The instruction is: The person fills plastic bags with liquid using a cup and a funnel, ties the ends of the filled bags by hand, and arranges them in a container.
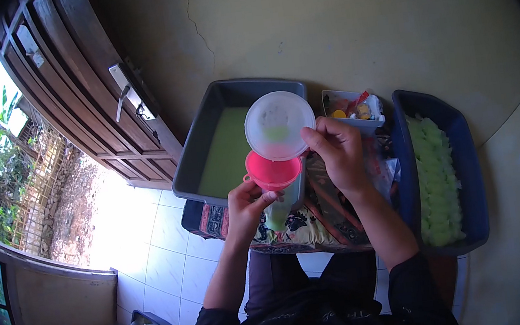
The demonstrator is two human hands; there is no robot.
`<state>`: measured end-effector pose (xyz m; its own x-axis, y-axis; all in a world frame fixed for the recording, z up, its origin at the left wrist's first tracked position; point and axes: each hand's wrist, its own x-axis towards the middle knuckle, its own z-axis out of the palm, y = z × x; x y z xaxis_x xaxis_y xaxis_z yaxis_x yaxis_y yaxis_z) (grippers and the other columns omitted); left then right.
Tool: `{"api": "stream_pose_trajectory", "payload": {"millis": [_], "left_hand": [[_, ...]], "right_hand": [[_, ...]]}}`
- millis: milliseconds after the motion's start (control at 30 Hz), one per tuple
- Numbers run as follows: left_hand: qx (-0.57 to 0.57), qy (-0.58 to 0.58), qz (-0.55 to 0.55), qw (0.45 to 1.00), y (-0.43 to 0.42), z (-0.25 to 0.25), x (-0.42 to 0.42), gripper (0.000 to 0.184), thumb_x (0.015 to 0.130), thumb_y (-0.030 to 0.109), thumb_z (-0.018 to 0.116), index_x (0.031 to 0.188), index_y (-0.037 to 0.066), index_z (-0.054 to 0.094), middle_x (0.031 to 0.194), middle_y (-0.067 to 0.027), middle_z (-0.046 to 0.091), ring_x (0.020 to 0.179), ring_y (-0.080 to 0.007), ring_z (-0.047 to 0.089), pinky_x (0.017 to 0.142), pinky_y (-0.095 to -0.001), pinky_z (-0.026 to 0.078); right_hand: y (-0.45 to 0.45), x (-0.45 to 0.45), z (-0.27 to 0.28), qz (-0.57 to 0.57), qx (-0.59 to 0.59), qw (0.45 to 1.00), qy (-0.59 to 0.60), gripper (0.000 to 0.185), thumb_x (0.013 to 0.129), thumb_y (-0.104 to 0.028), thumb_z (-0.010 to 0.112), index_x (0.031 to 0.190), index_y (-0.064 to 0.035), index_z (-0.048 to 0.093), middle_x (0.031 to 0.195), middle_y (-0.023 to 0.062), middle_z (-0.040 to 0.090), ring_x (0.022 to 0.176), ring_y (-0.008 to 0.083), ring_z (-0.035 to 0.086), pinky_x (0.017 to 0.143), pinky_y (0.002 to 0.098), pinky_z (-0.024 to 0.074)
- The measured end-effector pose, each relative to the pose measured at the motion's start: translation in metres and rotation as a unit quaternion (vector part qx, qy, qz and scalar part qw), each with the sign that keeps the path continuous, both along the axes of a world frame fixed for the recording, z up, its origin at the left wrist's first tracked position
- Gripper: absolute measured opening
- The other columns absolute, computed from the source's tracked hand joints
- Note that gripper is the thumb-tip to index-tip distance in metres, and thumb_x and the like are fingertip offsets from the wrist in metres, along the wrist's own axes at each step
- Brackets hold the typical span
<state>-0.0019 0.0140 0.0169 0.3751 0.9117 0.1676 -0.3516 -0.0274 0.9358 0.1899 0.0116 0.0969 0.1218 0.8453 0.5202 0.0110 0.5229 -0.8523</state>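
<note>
My left hand (250,208) is closed around the narrow lower part of a red plastic funnel (274,172). Below the funnel hangs a clear plastic bag (277,217) with pale green in it; its top is hidden by my fingers. Between thumb and fingers, my right hand (337,153) pinches the rim of a round translucent plastic tub (278,121), tilted just above the funnel's mouth. Whether liquid is flowing from it, I cannot tell. Behind both hands stands a large grey basin (196,141) holding light green liquid.
At the right, a dark blue basin (474,188) holds rows of filled green bags (436,180). A white box (366,125) of small items sits near the wall. Patterned cloth (304,228) covers the low table. A wooden door (77,74) stands open at the left.
</note>
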Motion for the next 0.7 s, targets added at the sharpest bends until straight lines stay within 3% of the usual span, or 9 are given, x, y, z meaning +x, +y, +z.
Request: {"api": "stream_pose_trajectory", "payload": {"millis": [33,167,433,533,700], "left_hand": [[0.000,0.004,-0.002,1.000,-0.001,0.000,0.001,0.029,0.082,0.007,0.070,0.106,-0.007,0.060,0.092,-0.0114,0.068,0.085,-0.0160,0.064,0.080,-0.0286,0.051],[-0.005,0.020,-0.019,1.000,-0.001,-0.004,0.005,0.029,0.084,0.008,0.068,0.107,-0.007,0.060,0.093,-0.0110,0.068,0.087,-0.0158,0.064,0.083,-0.0290,0.050],[-0.018,0.014,-0.036,0.999,-0.013,-0.009,0.030,0.031,0.086,0.006,0.066,0.113,-0.006,0.057,0.100,-0.0091,0.066,0.095,-0.0134,0.061,0.086,-0.0280,0.048],[-0.013,0.001,-0.057,0.998,-0.015,-0.016,0.041,0.028,0.087,0.004,0.064,0.113,-0.005,0.057,0.103,-0.0089,0.065,0.097,-0.0134,0.060,0.087,-0.0279,0.047],[-0.009,0.005,-0.045,0.999,-0.021,-0.018,0.066,0.023,0.088,0.002,0.062,0.110,-0.005,0.057,0.102,-0.0088,0.065,0.097,-0.0136,0.060,0.088,-0.0281,0.047]], "right_hand": [[-0.002,-0.001,0.002,0.024,-0.014,0.997,0.068,0.026,0.088,-0.013,0.064,0.067,-0.0019,0.054,0.063,0.0011,0.056,0.059,0.0074,0.055,0.057,0.0234,0.0438],[-0.004,0.006,-0.004,0.044,-0.036,0.988,0.141,0.025,0.090,-0.013,0.062,0.068,-0.0023,0.055,0.064,0.0023,0.057,0.060,0.0092,0.058,0.061,0.0234,0.0468],[-0.021,0.037,-0.040,-0.070,-0.058,0.967,0.237,0.025,0.089,-0.014,0.063,0.067,-0.0033,0.055,0.062,0.0021,0.055,0.057,0.0106,0.057,0.059,0.0238,0.0457],[-0.027,0.060,-0.073,-0.156,-0.114,0.955,0.226,0.027,0.088,-0.012,0.062,0.065,-0.0064,0.050,0.062,0.0015,0.052,0.055,0.0117,0.054,0.056,0.0251,0.0461],[-0.024,0.099,-0.134,-0.207,-0.140,0.944,0.215,0.027,0.087,-0.013,0.063,0.064,-0.0071,0.051,0.062,0.0019,0.053,0.055,0.0119,0.056,0.056,0.0245,0.0462]]}}
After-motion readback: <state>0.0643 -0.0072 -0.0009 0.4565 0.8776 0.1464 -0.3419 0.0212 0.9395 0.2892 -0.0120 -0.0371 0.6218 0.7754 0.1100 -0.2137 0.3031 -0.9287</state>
